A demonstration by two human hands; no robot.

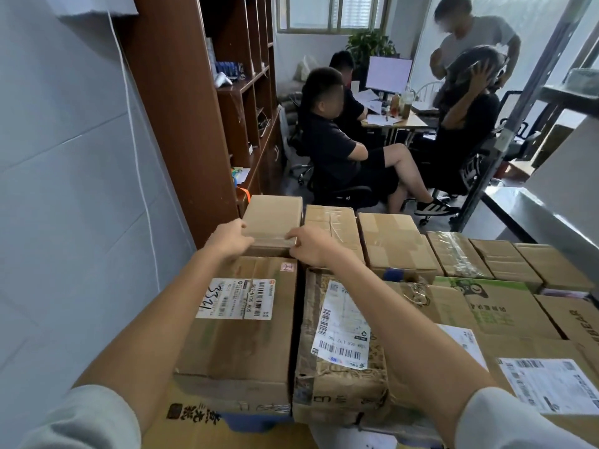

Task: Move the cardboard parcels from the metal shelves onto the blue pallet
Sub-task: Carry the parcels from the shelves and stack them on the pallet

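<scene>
- My left hand [231,239] and right hand [311,246] both grip the small plain cardboard box [272,218]. The fingers curl round its near corners, one hand on each side.
- That box is at the far left corner of the load. I can't tell whether it rests there or hangs just above the parcel beneath.
- Just nearer than it lies a large brown cardboard parcel with a handwritten white label [240,325]. A creased brown parcel with a barcode label [340,345] touches that one's right side.
- A row of plain taped cardboard boxes [395,244] runs along the far edge, beside the one I hold.
- Further right sits a green-printed cardboard carton [496,306], with more labelled cartons packed toward the right edge.
- The blue plastic pallet [249,422] shows only as a sliver under the near edge. The load covers almost all of it.
- I judge the task well advanced: many parcels are already stacked closely, and this one is being set into the corner.
- The grey metal shelves [534,215] stand to the right, with only a slice in view. I can't say how many parcels are left there.
- Behind the load, several people sit or stand at a desk, well apart from it.
</scene>
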